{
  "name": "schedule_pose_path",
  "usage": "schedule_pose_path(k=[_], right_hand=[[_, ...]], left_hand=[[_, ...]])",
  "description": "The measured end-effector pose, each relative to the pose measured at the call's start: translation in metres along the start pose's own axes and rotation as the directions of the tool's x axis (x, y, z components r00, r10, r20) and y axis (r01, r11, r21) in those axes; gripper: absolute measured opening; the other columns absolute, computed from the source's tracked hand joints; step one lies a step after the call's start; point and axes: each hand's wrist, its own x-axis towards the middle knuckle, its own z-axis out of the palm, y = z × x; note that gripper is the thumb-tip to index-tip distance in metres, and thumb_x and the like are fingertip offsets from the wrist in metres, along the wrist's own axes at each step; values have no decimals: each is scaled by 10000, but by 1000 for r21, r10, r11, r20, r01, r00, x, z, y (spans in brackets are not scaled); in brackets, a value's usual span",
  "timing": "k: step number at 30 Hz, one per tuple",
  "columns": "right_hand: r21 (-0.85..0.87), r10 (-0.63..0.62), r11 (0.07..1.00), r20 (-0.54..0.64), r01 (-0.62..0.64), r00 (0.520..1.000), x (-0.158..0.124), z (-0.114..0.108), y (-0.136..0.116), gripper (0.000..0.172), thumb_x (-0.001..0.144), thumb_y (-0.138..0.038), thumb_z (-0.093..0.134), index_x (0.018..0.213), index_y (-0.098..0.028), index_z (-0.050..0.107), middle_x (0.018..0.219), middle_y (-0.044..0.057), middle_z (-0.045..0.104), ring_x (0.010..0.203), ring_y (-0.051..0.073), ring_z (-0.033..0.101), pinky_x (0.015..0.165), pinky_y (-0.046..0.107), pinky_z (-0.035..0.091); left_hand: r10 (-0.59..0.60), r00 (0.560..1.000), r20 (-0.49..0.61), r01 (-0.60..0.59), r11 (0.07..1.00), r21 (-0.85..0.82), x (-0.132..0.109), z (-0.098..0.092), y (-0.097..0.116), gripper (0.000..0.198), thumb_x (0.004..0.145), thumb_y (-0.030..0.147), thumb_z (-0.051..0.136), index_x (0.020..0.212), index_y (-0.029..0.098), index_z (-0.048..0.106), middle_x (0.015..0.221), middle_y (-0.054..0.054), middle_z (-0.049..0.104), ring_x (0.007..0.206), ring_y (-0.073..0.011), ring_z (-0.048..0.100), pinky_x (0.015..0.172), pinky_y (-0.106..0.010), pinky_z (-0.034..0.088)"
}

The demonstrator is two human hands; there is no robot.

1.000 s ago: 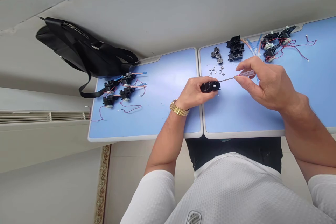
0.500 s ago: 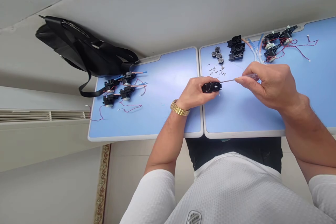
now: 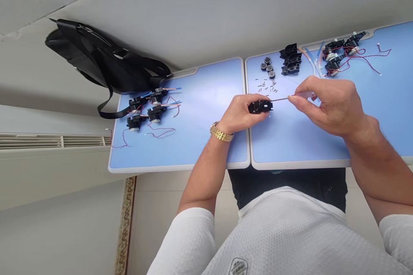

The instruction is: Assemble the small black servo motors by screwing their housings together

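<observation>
My left hand (image 3: 240,113) is closed around a small black plastic housing (image 3: 260,106), held over the right-hand table near the seam. In my right hand (image 3: 332,105) is a screwdriver (image 3: 305,95) with a clear handle, pinched between thumb and fingers. Its thin shaft points left, and the tip meets the upper right edge of the housing; whether a screw sits there is too small to tell. Beyond my left hand lie scattered small screws (image 3: 267,87) and several round metal motors (image 3: 269,68).
Black housing shells (image 3: 291,59) and thin blue and orange tubes (image 3: 311,60) lie at the back. Wired black assemblies (image 3: 334,64) stand farther right. Similar assemblies (image 3: 155,114) sit on the left table (image 3: 196,146), beside a black bag (image 3: 106,60). A wall runs behind both tables.
The fingers and thumb of my right hand have shifted slightly on the screwdriver handle. My left hand and the housing stay in place.
</observation>
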Motion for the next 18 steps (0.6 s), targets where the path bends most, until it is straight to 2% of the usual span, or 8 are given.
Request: schedule_pose_path(k=[3, 6, 9, 12, 14, 16, 18], right_hand=[[-77, 18, 997, -7, -19, 1000, 0, -2, 5, 511, 1106, -696, 623, 780, -304, 664, 602, -14, 669, 534, 198, 596, 565, 379, 402], [-115, 18, 993, 21, -16, 1000, 0, -3, 9, 600, 1121, -758, 551, 745, -298, 640, 526, -23, 571, 500, 192, 536, 544, 377, 346], [-93, 33, 995, 58, -28, 998, 1, -4, 6, 517, 1163, -674, 493, 875, -296, 697, 599, -19, 651, 542, 204, 610, 569, 376, 409], [-6, 43, 999, 63, -43, 997, 2, -2, 0, 340, 1159, -542, 519, 1062, -284, 717, 847, 7, 817, 731, 231, 777, 670, 375, 541], [52, 27, 998, 45, -30, 999, 2, 0, -3, 244, 1134, -471, 563, 1109, -274, 704, 963, 23, 856, 841, 248, 829, 726, 385, 587], [72, 7, 997, 30, -9, 1000, 2, 1, -4, 194, 1115, -437, 600, 1088, -275, 702, 952, 21, 856, 832, 251, 828, 720, 391, 589], [46, 3, 999, 20, -4, 1000, 1, 1, -2, 213, 1118, -456, 614, 1027, -289, 711, 878, 10, 837, 759, 243, 795, 685, 389, 567]], left_hand=[[-5, 1000, 0, 5, 1000, -7, 0, 0, 0, 305, 848, 301, 830, 1138, 222, 885, 1099, -55, 911, 963, -208, 847, 902, -342, 691], [-12, 1000, -2, 12, 1000, -3, 0, -1, 0, 300, 846, 300, 831, 1132, 226, 883, 1103, -54, 911, 961, -207, 846, 911, -346, 696], [-14, 1000, -4, 14, 1000, -3, 1, -1, 0, 297, 842, 310, 841, 1123, 225, 886, 1088, -52, 910, 949, -207, 842, 903, -344, 694], [-22, 1000, -9, 21, 1000, -18, 0, -1, 0, 307, 837, 317, 847, 1124, 218, 891, 1082, -55, 908, 948, -206, 840, 894, -338, 687], [-27, 1000, -10, 26, 999, -25, 0, -1, 0, 311, 836, 318, 847, 1126, 215, 891, 1081, -56, 908, 948, -206, 839, 889, -334, 685], [-27, 1000, -7, 27, 999, -24, 0, 0, 0, 307, 837, 314, 843, 1124, 218, 888, 1081, -54, 908, 947, -206, 839, 885, -335, 686], [-25, 1000, 0, 25, 1000, -19, 0, 0, 0, 303, 840, 311, 837, 1124, 221, 886, 1080, -51, 908, 942, -207, 839, 882, -338, 689]])
